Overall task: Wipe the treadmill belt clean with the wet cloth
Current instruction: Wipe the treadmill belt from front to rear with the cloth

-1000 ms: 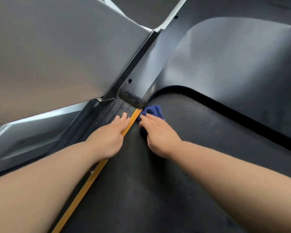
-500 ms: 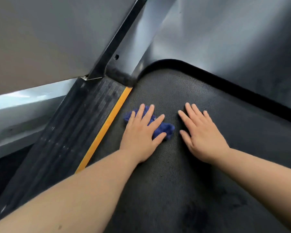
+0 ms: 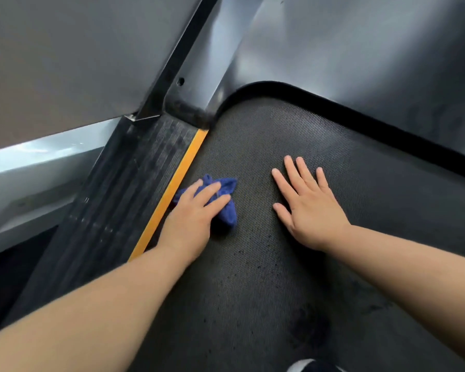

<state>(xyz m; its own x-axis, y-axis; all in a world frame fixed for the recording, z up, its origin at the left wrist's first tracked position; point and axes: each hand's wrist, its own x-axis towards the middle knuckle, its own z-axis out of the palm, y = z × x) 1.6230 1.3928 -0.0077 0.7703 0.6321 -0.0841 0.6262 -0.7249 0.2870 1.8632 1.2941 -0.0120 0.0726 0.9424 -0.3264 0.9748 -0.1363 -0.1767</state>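
The black textured treadmill belt [image 3: 266, 277] fills the lower middle of the head view, with dark spots and a smudge near the bottom. A crumpled blue cloth [image 3: 227, 208] lies on the belt beside the yellow edge stripe [image 3: 172, 189]. My left hand [image 3: 192, 218] presses on the cloth with straight fingers and covers its left part. My right hand [image 3: 305, 208] rests flat on the bare belt to the right, fingers spread, apart from the cloth.
A ribbed black side rail [image 3: 124, 200] runs left of the yellow stripe. The dark motor cover [image 3: 333, 49] curves around the belt's front end. A grey upright panel [image 3: 65, 63] stands at the upper left. A shoe tip [image 3: 306, 366] shows at the bottom edge.
A second ago my right hand held the cloth at the belt's front corner. My left hand then took over the cloth and has slid it left, up to the yellow stripe. My right hand lies flat.
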